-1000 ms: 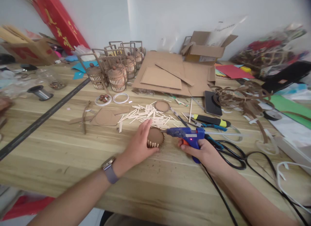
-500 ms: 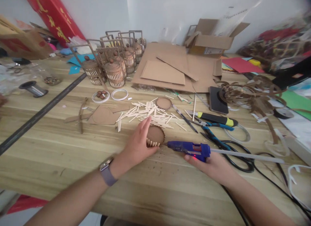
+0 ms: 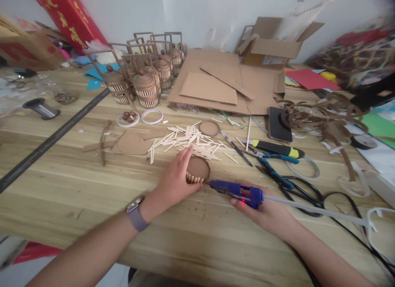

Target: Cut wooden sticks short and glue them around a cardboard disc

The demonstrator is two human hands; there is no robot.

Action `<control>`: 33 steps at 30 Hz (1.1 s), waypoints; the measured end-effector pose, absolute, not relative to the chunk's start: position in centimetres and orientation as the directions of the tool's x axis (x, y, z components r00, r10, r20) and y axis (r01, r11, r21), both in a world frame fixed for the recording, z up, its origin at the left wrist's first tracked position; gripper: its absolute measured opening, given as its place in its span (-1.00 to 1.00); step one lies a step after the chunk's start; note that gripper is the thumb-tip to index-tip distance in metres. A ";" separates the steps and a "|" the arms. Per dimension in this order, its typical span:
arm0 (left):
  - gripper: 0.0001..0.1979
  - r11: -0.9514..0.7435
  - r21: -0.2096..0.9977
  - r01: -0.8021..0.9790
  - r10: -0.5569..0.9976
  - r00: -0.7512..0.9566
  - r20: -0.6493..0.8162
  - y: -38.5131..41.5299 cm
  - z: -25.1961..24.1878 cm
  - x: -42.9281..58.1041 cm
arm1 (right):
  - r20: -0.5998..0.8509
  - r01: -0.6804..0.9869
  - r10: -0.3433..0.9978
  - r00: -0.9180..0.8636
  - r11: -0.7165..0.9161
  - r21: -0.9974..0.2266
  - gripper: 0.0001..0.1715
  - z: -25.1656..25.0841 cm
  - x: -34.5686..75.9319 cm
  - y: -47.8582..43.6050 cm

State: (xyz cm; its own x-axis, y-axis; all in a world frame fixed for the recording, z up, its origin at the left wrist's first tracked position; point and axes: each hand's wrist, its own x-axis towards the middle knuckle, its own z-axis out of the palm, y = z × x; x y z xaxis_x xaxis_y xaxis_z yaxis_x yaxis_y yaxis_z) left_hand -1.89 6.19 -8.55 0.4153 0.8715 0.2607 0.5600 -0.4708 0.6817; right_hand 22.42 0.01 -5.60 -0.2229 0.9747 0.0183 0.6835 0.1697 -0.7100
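Note:
Between the thumb and fingers of my left hand [image 3: 177, 178] is a round cardboard disc [image 3: 199, 167] with a dark ridged rim. Several short pale pegs stand along its near left edge. My right hand [image 3: 265, 211] is wrapped round a blue glue gun [image 3: 237, 191], which has a red light lit and a long clear glue stick out of its back. The gun's nozzle points left, at the disc's near right edge. Just beyond the disc lies a pile of pale sticks [image 3: 193, 141], with a second round disc [image 3: 210, 128] behind them.
Black-handled scissors [image 3: 304, 192], a yellow-black cutter [image 3: 276, 149], a pen [image 3: 236, 147] and a phone [image 3: 279, 124] lie to the right. Small lidded baskets [image 3: 146, 89] and cardboard sheets [image 3: 210, 87] stand or lie behind. A wire spool [image 3: 41, 109] is at the left.
The glue gun and my right hand have shifted slightly left, bringing the nozzle closer to the disc's rim. My left hand stays round the disc. The camera view has moved a little.

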 end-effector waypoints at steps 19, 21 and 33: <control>0.09 -0.467 0.675 0.571 0.875 0.409 0.259 6.3 -8.5 -1.9 | 0.024 0.723 0.980 -0.198 0.162 -0.672 -0.67 -6.5 22.5 -0.2; 0.09 -0.469 0.677 0.567 0.874 0.409 0.263 6.3 -8.6 -1.9 | 0.019 0.727 0.981 -0.194 0.157 -0.669 -0.67 -6.5 22.5 -0.2; 0.10 -0.468 0.678 0.567 0.875 0.406 0.263 6.3 -8.5 -1.9 | 0.040 0.742 0.978 -0.204 0.181 -0.645 -0.66 -6.5 22.3 -0.2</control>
State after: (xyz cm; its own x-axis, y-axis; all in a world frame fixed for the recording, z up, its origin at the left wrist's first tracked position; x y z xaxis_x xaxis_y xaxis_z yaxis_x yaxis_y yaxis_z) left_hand -1.93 6.29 -8.49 0.4065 0.8749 0.2634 0.5669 -0.4676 0.6782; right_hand 22.31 -0.25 -6.52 -0.2038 0.9782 0.0404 0.7425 0.1814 -0.6449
